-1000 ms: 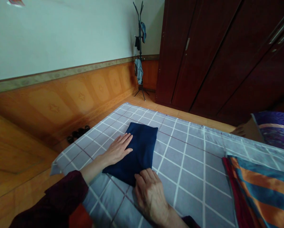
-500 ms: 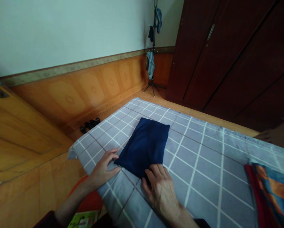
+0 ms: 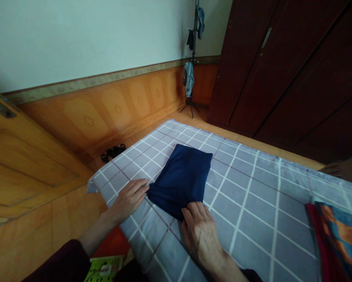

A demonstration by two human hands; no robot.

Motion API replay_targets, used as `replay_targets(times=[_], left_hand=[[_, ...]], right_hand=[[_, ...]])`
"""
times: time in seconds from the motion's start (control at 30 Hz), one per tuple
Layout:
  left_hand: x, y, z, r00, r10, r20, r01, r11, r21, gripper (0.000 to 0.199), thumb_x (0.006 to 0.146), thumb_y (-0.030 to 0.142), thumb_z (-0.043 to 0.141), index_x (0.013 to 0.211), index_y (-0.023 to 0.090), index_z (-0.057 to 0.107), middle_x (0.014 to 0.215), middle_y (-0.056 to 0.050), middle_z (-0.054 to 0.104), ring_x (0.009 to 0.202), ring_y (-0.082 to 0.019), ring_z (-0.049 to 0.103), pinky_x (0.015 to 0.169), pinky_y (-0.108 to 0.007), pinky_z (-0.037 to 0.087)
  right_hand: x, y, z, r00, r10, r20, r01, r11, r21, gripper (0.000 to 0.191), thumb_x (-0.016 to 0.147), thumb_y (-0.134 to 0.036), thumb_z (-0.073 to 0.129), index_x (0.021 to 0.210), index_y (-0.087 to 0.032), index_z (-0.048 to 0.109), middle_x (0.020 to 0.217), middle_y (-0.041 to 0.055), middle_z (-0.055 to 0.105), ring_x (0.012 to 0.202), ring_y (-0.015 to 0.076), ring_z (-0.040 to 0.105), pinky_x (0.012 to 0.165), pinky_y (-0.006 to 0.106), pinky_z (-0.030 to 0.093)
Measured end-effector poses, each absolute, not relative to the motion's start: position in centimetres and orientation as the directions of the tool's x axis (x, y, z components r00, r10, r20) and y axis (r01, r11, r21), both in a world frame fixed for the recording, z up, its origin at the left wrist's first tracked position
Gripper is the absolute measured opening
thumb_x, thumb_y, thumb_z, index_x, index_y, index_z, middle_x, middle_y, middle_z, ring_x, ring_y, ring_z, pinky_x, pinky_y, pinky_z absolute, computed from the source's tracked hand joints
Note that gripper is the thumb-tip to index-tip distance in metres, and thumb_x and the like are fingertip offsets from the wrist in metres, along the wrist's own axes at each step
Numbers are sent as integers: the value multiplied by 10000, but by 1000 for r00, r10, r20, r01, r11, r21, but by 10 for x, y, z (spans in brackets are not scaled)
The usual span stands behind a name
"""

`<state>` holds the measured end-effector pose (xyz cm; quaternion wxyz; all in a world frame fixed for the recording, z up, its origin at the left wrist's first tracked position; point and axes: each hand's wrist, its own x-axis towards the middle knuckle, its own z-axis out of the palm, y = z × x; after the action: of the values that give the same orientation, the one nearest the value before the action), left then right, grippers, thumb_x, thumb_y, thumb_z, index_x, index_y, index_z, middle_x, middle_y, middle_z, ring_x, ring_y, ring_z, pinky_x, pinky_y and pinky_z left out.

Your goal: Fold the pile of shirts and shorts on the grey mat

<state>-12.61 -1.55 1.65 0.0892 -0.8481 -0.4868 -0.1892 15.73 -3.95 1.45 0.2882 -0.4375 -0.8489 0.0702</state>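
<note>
Across a grey checked bed [image 3: 252, 207], a folded navy cloth [image 3: 184, 176] lies flat near the corner closest to you, its near edge between your two hands. Your right hand [image 3: 202, 231] curls its fingers closed over the near right corner; your left hand [image 3: 131, 199] pinches the near left corner, where the fabric bunches. Good handling here likely means drawing both corners gently apart until that pucker eases, keeping them level and the layers together, without dragging the far edge askew. No brand, label or writing is readable on the cloth.
</note>
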Motion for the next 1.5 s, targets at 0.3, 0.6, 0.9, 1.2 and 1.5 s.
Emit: replay_targets(times=[0.3,0.6,0.9,1.2,1.5], left_hand=[[-123,-24,5,466,771,433,831,-550,84,222,908,128,456,1025,192,633,1016,-63,644,963,-175,609,865,-316,516],[-95,-29,28,468,755,459,783,-596,181,243,839,112,525,1058,177,608,1154,-108,576,1099,-229,543,941,-396,476],[-95,-19,32,555,735,389,766,-634,105,220,838,183,580,1051,174,635,1200,-121,571,1162,-264,514,990,-437,451],[-66,-8,37,531,743,408,762,-629,152,167,891,196,537,1010,171,651,1208,-98,598,1175,-225,522,1029,-402,426],[-50,-5,32,607,793,46,792,-609,46,471,926,309,503,1381,211,433,1492,-85,367,1392,-264,288,1110,-494,323]], right_hand=[[159,-41,14,-467,755,461,697,635,-333,165,729,-60,523,670,-212,497,692,23,496,711,199,419,654,341,289],[158,-42,17,-466,756,460,689,636,-349,156,823,-169,543,672,-205,535,720,29,519,746,200,430,696,335,304],[160,-39,12,-426,783,453,673,609,-421,155,803,-118,497,673,-199,517,720,29,509,742,198,430,680,334,319],[160,-38,19,-440,737,513,675,648,-353,170,837,-113,477,929,-154,615,978,100,584,919,242,476,788,368,393],[161,-34,10,-391,783,484,749,576,-327,130,787,-127,512,698,-204,566,733,39,543,742,215,472,686,362,401]])
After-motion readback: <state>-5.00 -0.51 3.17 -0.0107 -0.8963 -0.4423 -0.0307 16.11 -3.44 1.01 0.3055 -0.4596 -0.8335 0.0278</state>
